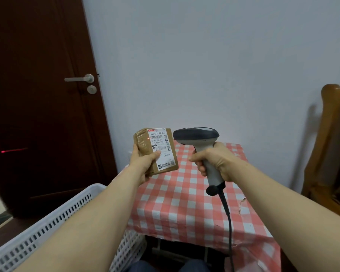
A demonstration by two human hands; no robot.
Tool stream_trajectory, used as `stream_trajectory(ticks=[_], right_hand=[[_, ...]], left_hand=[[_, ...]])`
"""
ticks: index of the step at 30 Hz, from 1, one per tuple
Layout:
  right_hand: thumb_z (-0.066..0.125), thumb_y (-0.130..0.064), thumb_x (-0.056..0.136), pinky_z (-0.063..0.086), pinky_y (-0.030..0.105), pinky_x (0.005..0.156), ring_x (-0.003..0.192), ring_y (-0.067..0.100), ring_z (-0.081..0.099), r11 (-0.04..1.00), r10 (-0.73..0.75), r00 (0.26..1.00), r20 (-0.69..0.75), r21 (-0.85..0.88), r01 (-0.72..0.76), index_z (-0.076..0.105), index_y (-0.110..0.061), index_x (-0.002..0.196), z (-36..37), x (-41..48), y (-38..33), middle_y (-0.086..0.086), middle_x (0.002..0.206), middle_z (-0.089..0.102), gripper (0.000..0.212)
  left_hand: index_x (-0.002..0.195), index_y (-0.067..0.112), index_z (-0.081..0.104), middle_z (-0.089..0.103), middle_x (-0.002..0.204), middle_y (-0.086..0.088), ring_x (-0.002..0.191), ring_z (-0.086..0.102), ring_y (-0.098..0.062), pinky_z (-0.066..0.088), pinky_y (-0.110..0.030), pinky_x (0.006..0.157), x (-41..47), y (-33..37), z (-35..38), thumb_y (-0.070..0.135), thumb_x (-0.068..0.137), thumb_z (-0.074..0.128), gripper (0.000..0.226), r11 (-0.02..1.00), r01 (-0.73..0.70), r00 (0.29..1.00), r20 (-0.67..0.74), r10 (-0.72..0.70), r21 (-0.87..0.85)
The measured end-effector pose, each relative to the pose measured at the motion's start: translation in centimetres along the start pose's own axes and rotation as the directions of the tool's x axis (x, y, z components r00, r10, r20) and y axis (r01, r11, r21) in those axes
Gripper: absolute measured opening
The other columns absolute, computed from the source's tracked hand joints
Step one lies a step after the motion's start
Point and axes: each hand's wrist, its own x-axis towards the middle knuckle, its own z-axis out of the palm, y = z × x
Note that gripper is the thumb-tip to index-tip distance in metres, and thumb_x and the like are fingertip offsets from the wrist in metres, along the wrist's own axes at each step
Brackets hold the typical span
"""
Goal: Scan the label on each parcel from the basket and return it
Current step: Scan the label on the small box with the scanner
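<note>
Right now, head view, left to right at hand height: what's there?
red laser line on the door → left hand → parcel → scanner → right hand → wooden chair

Plain pale wall (pixel 214 61) ahead, dark brown door (pixel 37 95) with metal lever handle (pixel 80 78) and round lock at left, small table under red-and-white checked cloth (pixel 188 203) against the wall, carved wooden chair (pixel 330 146) at right.
</note>
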Motion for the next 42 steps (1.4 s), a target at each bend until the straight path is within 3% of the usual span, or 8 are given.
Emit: stream_trajectory(ticks=[7,13,23,27,29,32,37,42], right_hand=[[0.066,0.003,0.076,0.040,0.024,0.045,0.037,0.017,0.042,1.000,0.016,1.000,0.002,-0.014,-0.016,0.055,-0.004,0.062,0.0,-0.1,0.2,0.006,0.044,0.049,0.020],[0.068,0.002,0.075,0.040,0.024,0.046,0.038,0.017,0.042,1.000,0.031,1.000,0.006,-0.002,-0.031,0.056,-0.005,0.060,0.0,0.1,0.1,0.006,0.046,0.049,0.021],[0.070,0.001,0.075,0.040,0.023,0.045,0.038,0.016,0.042,0.999,0.048,0.998,0.046,0.001,-0.048,0.056,-0.006,0.059,0.2,-0.2,0.0,0.005,0.044,0.049,0.023],[0.071,0.001,0.074,0.040,0.024,0.045,0.038,0.017,0.042,0.999,0.041,0.998,0.056,0.002,-0.041,0.055,-0.007,0.058,0.3,0.0,-0.2,0.005,0.045,0.049,0.024],[0.071,0.001,0.074,0.040,0.024,0.045,0.039,0.017,0.042,0.999,0.041,0.998,0.052,-0.004,-0.041,0.055,-0.006,0.059,0.3,0.0,-0.1,0.005,0.045,0.049,0.023],[0.070,0.001,0.075,0.040,0.024,0.045,0.039,0.016,0.043,0.999,0.047,0.998,0.042,-0.021,-0.046,0.056,-0.006,0.060,0.2,0.0,0.0,0.005,0.046,0.049,0.021],[0.069,0.002,0.076,0.041,0.024,0.045,0.038,0.016,0.043,0.998,0.044,0.998,0.037,-0.051,-0.042,0.056,-0.005,0.061,0.2,-0.1,0.1,0.005,0.046,0.049,0.022],[0.069,0.002,0.076,0.041,0.024,0.045,0.037,0.016,0.043,0.997,0.048,0.998,0.044,-0.066,-0.045,0.056,-0.005,0.062,0.2,-0.1,0.0,0.005,0.046,0.049,0.021]], left_hand=[[0.136,0.036,0.038,0.072,0.112,-0.005,0.066,0.068,-0.018,0.046,-0.025,0.052,0.3,-0.1,0.0,0.012,0.084,0.070,0.065,1.000,-0.003,1.000,-0.011,0.003,-0.006],[0.135,0.033,0.039,0.069,0.119,-0.006,0.065,0.066,-0.018,0.047,-0.020,0.034,0.4,-0.3,0.0,0.008,0.085,0.069,0.063,1.000,0.001,1.000,-0.017,-0.001,-0.021],[0.133,0.027,0.043,0.067,0.122,-0.010,0.066,0.062,-0.019,0.043,-0.018,0.030,0.5,-0.4,-0.3,0.007,0.086,0.066,0.056,1.000,0.015,0.999,-0.036,-0.015,-0.015],[0.133,0.022,0.042,0.066,0.124,-0.012,0.078,0.067,-0.026,0.040,-0.016,0.029,0.8,-0.5,-0.4,0.010,0.086,0.067,0.055,0.999,0.038,0.998,-0.043,-0.038,-0.002],[0.133,0.022,0.042,0.067,0.123,-0.011,0.068,0.064,-0.022,0.041,-0.016,0.030,1.1,-0.7,-0.5,0.011,0.086,0.067,0.054,0.999,0.051,0.998,-0.041,-0.050,0.008],[0.133,0.025,0.041,0.067,0.122,-0.010,0.063,0.061,-0.019,0.044,-0.018,0.034,1.4,-0.9,-0.9,0.015,0.086,0.067,0.054,0.997,0.068,0.997,-0.044,-0.067,0.027],[0.134,0.025,0.040,0.066,0.123,-0.006,0.066,0.059,-0.018,0.039,-0.035,0.069,1.6,-1.2,-1.4,0.017,0.087,0.067,0.055,0.998,0.057,0.996,-0.067,-0.054,0.041],[0.136,0.022,0.038,0.063,0.127,-0.007,0.064,0.057,-0.017,0.040,-0.025,0.044,1.6,-0.9,-1.9,0.016,0.088,0.066,0.056,0.998,0.058,0.995,-0.085,-0.054,0.040]])
